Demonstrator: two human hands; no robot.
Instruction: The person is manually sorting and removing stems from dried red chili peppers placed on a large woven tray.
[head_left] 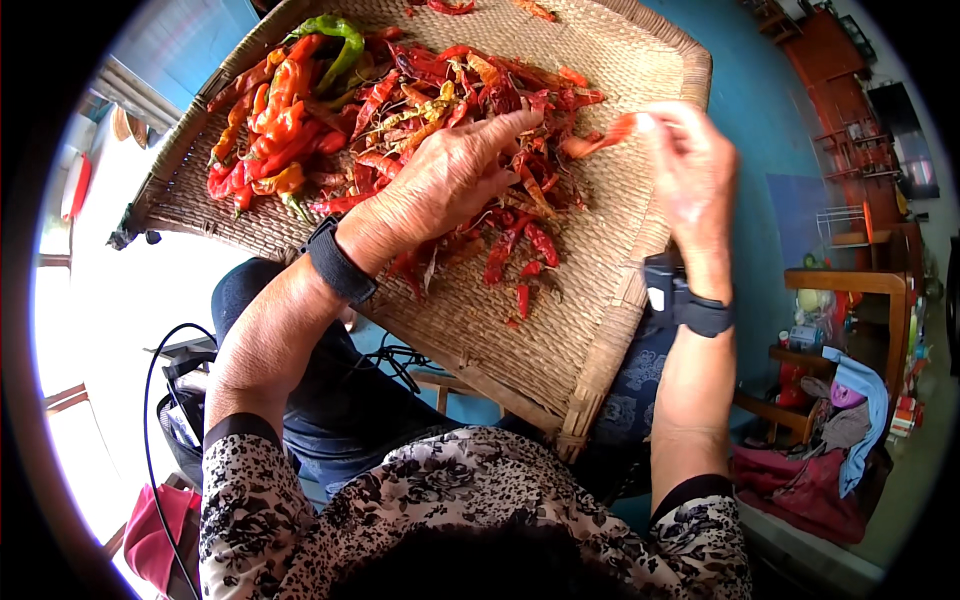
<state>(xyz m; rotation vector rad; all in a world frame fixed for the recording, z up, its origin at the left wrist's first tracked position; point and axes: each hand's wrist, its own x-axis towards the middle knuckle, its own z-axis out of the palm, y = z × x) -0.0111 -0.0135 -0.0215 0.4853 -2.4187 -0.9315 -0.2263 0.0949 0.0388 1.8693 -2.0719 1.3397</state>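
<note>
A woven tray (620, 60) lies across my lap, heaped with dried red chilies (500, 85). My right hand (690, 165) pinches an orange-red dried chili (605, 138) by one end, above the tray's right side. Over the middle of the heap is my left hand (450, 170), its index finger and thumb stretched apart, touching or just above the chilies. Fresher, glossy red chilies (285, 110) are piled at the left, with one green chili (345, 45) at their top. Some fingers of the left hand are hidden.
A wooden chair (850, 280) stands at right, near a heap of clothes (820, 480). A black cable (150, 420) runs down the left, beside a dark bag (185, 410). Under the tray are a small stool (450, 385) and tangled cords (400, 355).
</note>
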